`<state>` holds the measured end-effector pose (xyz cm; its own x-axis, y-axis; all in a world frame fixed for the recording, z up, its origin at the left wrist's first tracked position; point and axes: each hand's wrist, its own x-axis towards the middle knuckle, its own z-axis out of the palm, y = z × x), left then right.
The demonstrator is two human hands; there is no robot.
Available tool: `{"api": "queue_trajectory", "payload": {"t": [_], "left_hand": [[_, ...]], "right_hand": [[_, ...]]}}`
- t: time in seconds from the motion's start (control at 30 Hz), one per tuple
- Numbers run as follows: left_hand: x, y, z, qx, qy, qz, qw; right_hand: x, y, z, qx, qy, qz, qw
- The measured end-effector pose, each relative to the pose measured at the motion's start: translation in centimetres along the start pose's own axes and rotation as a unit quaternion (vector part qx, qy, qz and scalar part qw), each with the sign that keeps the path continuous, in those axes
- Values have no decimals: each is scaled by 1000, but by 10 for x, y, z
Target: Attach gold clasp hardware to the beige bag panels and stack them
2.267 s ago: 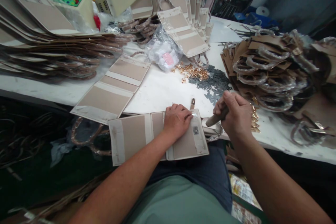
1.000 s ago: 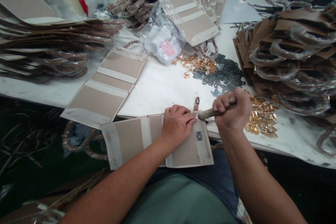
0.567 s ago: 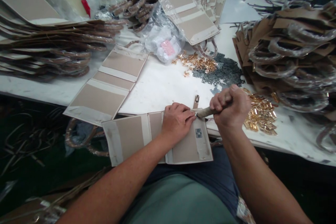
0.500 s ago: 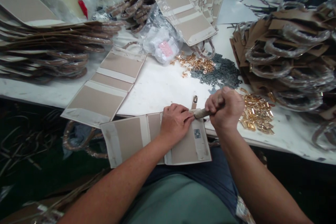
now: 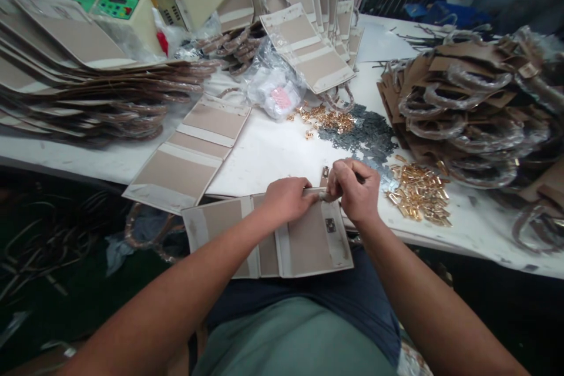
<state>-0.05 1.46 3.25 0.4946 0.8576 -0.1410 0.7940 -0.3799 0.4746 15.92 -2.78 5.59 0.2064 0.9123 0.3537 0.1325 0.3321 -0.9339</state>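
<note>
A beige bag panel with pale strips lies across my lap against the table edge. My left hand grips its upper edge, fingertips close to the working end of a tool. My right hand is closed around that short tool, its end against the panel's upper right corner. The fist hides most of the tool, so its exact kind cannot be told. A small dark metal plate sits on the panel's right strip. Just beyond the edge, a brown tab with a gold-coloured fitting sticks out.
Gold-coloured metal parts are heaped right of my hand, near dark flat plates and small gold pieces. Wrapped bag handles are stacked at right. Another open panel overhangs the table edge; more panels are piled left.
My right hand has shifted left and closer to my left hand, and now covers more of the tool. The camera view has tilted up a little.
</note>
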Motion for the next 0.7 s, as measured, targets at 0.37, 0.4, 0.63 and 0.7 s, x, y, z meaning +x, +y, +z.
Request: {"api": "queue_trajectory", "payload": {"t": [0.37,0.4,0.63,0.7], "left_hand": [[33,4,-15,-37,-128,-54,990],[34,3,-14,-36,-128,-45,990],[40,-7,-2,-42,-131,9,991],[40,-11,-2,-37,-136,8,990]], "right_hand": [[13,-2,14,69,-4,22,997],[15,-4,17,61,-22,20,998],[20,-13,24,-48,-174,11,984],[18,-8,20,-67,-183,0,981]]}}
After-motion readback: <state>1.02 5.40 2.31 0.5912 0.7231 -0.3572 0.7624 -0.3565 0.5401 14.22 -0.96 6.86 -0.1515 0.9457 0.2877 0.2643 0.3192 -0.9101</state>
